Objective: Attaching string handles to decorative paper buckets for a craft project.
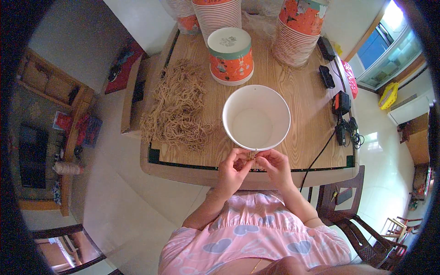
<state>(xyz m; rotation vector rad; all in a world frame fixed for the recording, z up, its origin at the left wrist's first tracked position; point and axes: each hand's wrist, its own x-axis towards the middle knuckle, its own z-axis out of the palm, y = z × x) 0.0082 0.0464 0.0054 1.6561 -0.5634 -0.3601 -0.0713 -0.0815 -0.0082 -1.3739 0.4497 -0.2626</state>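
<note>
A white paper bucket (256,120) stands mouth up near the table's front edge, with a small hole in the far side of its wall. At its near rim, my left hand (234,167) and my right hand (277,167) meet with fingertips pinched together. Between them is a short bit of tan cord (251,156) against the rim; its lower end is hidden by the fingers. Left of the bucket lies a loose heap of tan cords (178,107). Behind it an orange and green paper bucket (232,64) rests upside down.
Stacks of nested orange paper buckets (297,39) stand at the back of the wooden table (302,151). Black power adapters (341,103) and cables lie along the right edge, one cable hanging over the front. A dark wooden chair (341,201) with a phone on it is at the right.
</note>
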